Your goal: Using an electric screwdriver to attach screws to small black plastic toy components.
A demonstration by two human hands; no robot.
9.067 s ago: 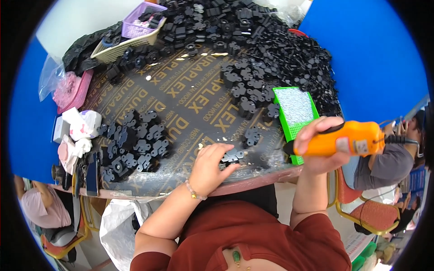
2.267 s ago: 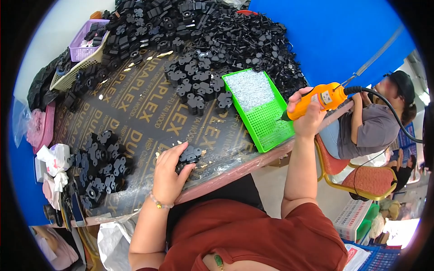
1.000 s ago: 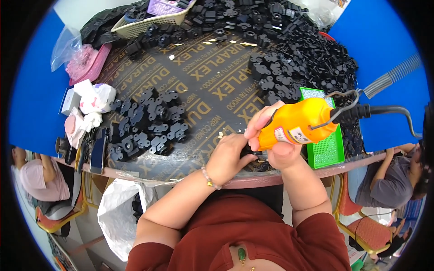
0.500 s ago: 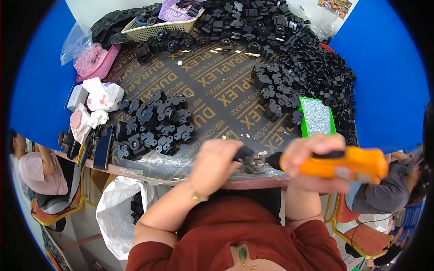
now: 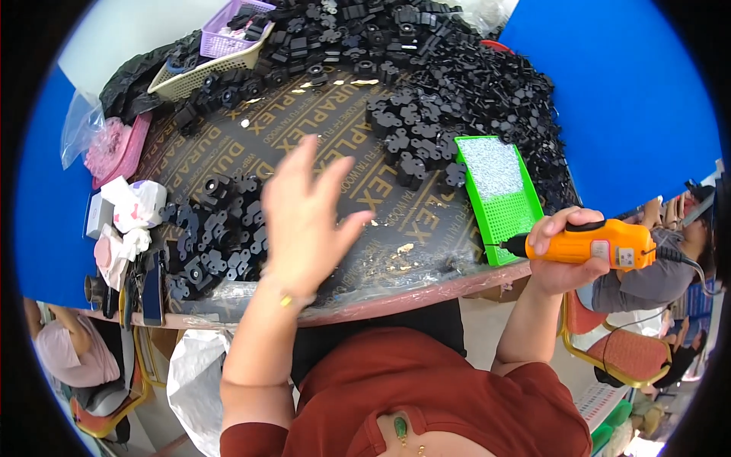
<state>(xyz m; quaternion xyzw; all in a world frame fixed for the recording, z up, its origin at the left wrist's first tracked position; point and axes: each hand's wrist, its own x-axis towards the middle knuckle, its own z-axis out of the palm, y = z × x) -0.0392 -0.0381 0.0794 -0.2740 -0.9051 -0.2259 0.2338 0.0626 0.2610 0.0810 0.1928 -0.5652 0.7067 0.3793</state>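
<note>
My right hand (image 5: 567,255) is wrapped round an orange electric screwdriver (image 5: 590,247) with a black nose and a cord at its back end. The driver's tip points left, over the near end of a green perforated tray (image 5: 499,221). Many small silvery screws (image 5: 493,167) fill the tray's far half. Over the table's middle, my left hand (image 5: 304,209) is raised with its fingers spread and nothing in it. Beside it on the left lies a heap of black plastic parts (image 5: 217,232).
More black parts (image 5: 411,126) and a large pile of small black pieces (image 5: 495,91) cover the back right. At left are a pink basket (image 5: 126,152), a tissue pack (image 5: 137,206) and a phone (image 5: 153,289). A cream basket (image 5: 205,72) stands behind. Blue partitions (image 5: 617,99) flank the table.
My left hand has let go of a black part and moved up and left, its fingers opening. The screwdriver has swung away from that part to the tray. The view has shifted rightward.
</note>
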